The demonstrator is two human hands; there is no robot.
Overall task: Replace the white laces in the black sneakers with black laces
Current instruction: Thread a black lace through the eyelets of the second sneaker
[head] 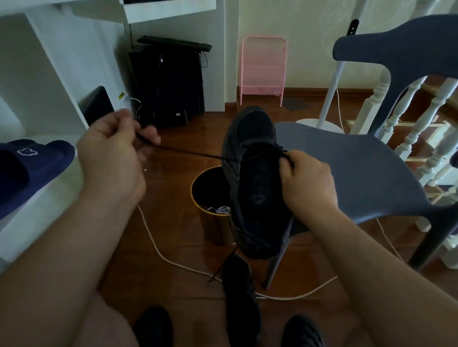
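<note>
Black sneaker (252,180) held in the air above the wooden floor (179,238), long axis near vertical in view, toe up and away, heel toward the person, opening facing the camera. Right hand (308,183) grips the sneaker's right edge, fingers pinching the lacing. Black lace (191,152) runs taut leftward to the left hand (113,147), pinched between curled fingers. Just beside: bin (212,199) below-left, grey chair (359,172) touching or nearly touching the right side. Second sneaker (242,305) lies on the floor below.
</note>
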